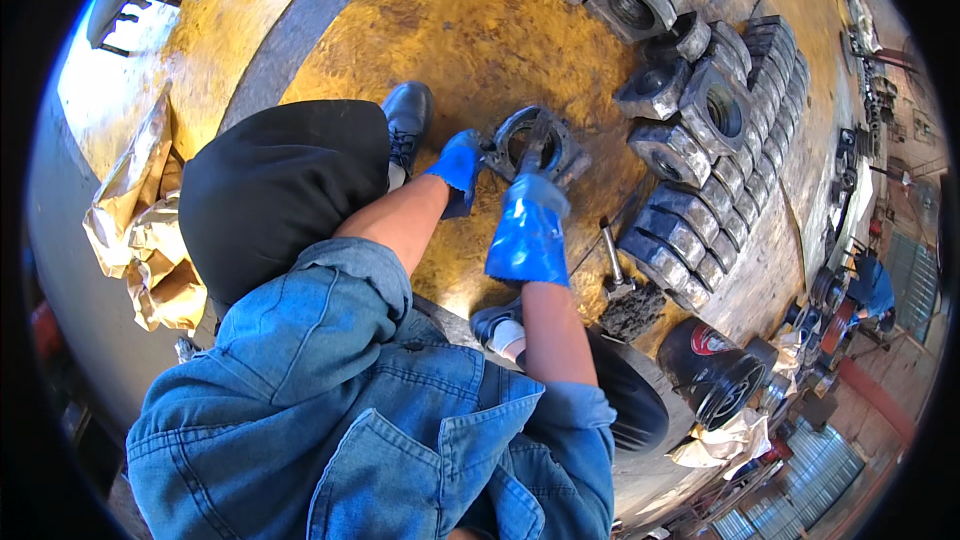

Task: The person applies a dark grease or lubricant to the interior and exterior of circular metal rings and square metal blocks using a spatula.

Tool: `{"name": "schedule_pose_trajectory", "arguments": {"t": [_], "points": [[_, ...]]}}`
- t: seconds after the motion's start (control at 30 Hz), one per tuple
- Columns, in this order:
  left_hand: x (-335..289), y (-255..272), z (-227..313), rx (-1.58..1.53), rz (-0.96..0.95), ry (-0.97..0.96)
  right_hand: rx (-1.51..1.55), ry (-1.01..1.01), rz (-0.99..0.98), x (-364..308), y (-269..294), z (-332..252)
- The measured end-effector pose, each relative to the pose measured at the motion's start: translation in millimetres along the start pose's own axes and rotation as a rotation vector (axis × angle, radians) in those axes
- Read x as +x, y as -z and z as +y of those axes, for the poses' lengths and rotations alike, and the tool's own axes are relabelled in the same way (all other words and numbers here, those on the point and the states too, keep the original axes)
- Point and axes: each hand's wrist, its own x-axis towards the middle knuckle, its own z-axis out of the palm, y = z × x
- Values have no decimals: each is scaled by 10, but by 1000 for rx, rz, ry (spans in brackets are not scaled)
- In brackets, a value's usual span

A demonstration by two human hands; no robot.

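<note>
A dark metal housing with a round bore rests on the yellow floor in front of my feet. My left hand, in a blue glove, has its fingers closed on the housing's left edge. Over the bore's near right side reaches my right hand, gloved in blue as well. A dark, long shape runs from its fingers across the opening; whether this is a tool or soiled glove fingers is unclear. The right fingers look closed, but their grip is hard to make out.
Rows of similar metal housings stand at the right, with more housings at the far right. A hammer stands handle-up by a dark clump. A black bucket is nearer right. Crumpled brown paper lies left; a person is far right.
</note>
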Motion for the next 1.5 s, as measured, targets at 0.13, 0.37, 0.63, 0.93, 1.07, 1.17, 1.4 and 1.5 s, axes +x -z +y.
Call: {"name": "schedule_pose_trajectory", "arguments": {"t": [0.13,0.37,0.63,0.93,1.07,1.17,1.4,1.5], "points": [[-98,-100,272,628,-56,-55,43,-72,33,36,60,411],[-188,-47,233,497,107,-68,-205,173,273,-604,-653,1140],[73,-170,-190,45,163,-5,-210,137,265,-561,-800,1101],[227,-315,-324,-135,116,82,-298,221,289,-263,-195,1365],[26,-321,51,-428,134,344,-328,352,362,-412,-514,1504],[-28,-367,59,-456,35,154,-296,395,412,-297,-452,1544],[123,-210,-141,-197,-34,84,-392,538,439,125,-32,1612],[-50,-328,64,163,78,30,-413,594,468,-75,-32,1712]]}}
